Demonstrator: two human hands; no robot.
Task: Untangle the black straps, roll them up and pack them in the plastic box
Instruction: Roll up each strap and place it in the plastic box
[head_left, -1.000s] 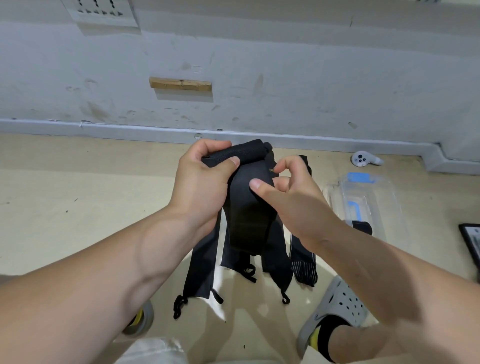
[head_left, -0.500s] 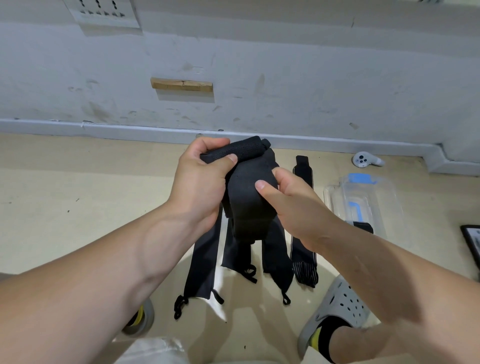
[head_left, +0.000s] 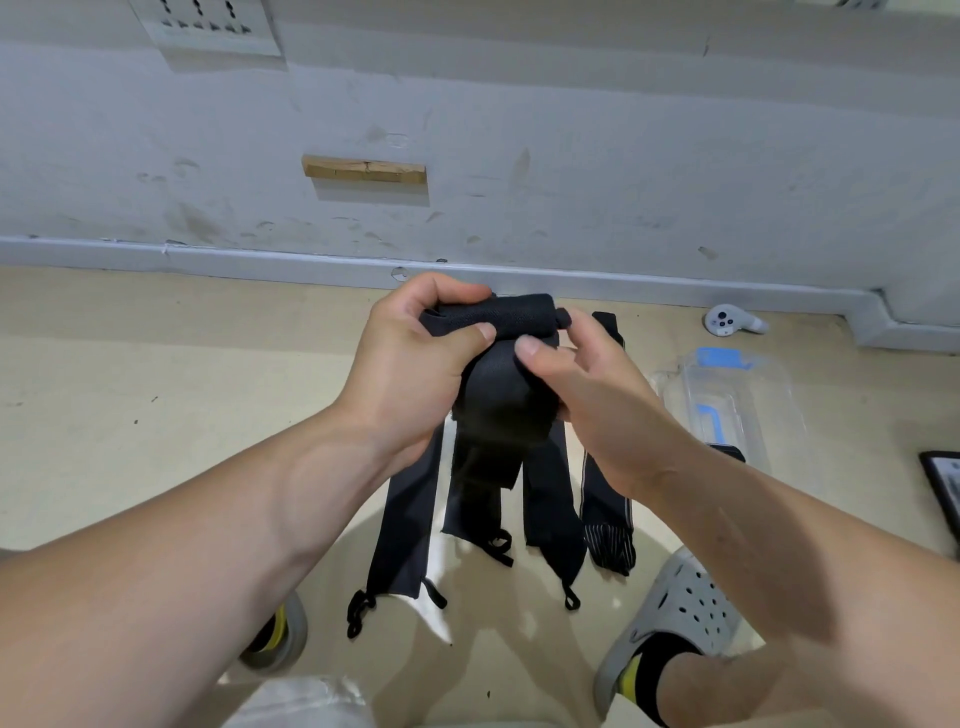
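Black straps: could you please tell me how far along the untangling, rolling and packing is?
Untangling looks done: the floor straps lie straight, side by side. In hand: the left hand and right hand grip the held strap, its top rolled, its tail hanging. Left: finish that roll, roll the flat ones and pack all into the plastic box, whose contents I cannot make out.

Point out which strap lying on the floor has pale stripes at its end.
The rightmost strap, the one nearest the plastic box: its near end is pinstriped, while the other floor straps are plain black.
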